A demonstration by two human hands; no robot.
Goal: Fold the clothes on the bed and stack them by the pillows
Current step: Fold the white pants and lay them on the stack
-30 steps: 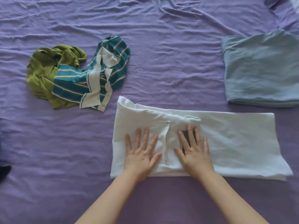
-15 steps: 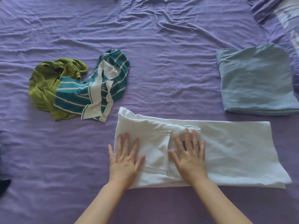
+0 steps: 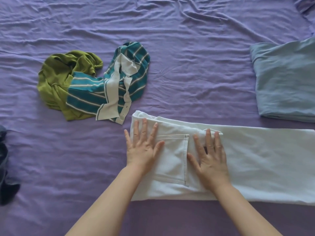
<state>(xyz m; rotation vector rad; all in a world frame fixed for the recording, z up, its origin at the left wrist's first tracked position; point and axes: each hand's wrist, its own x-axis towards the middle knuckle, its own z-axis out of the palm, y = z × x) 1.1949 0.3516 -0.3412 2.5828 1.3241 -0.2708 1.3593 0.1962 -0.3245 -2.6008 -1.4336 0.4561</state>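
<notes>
White trousers [image 3: 255, 160] lie folded lengthwise across the purple bed sheet [image 3: 187, 57], waist end at the left, a back pocket facing up. My left hand [image 3: 143, 147] presses flat on the waist end, fingers spread and straight. My right hand [image 3: 209, 155] lies flat just right of the pocket, fingers straight. A folded light-blue garment [image 3: 286, 82] rests at the right edge. A crumpled teal-and-white striped polo shirt [image 3: 115, 84] lies on an olive-green garment [image 3: 59, 82] at the upper left.
A dark blue garment [image 3: 5, 167] is bunched at the left edge. A purple pillow corner [image 3: 305, 4] shows at the top right. Wrinkled sheet stretches across the top and lower left.
My left hand slid left along the trousers toward the waist end, then up onto its corner. My right hand stayed beside the pocket. The camera view shifted.
</notes>
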